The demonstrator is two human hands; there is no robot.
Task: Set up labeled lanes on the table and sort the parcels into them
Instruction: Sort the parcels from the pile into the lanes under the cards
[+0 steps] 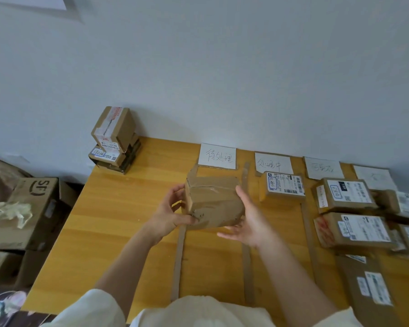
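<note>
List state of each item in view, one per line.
Plain box: held over the first lane, gripped by both hands.
Left hand: grips the box's left end.
Right hand: supports its right side, fingers straight.
Box stack: at table's far left corner.
Second-lane box: flat, label up.

Label cards (217, 156) in row along back edge of desk (128, 208), cardboard strips (178, 260) between lanes, parcels (285, 185) in right lanes, stacked boxes (115, 138) on back-left corner.
</note>
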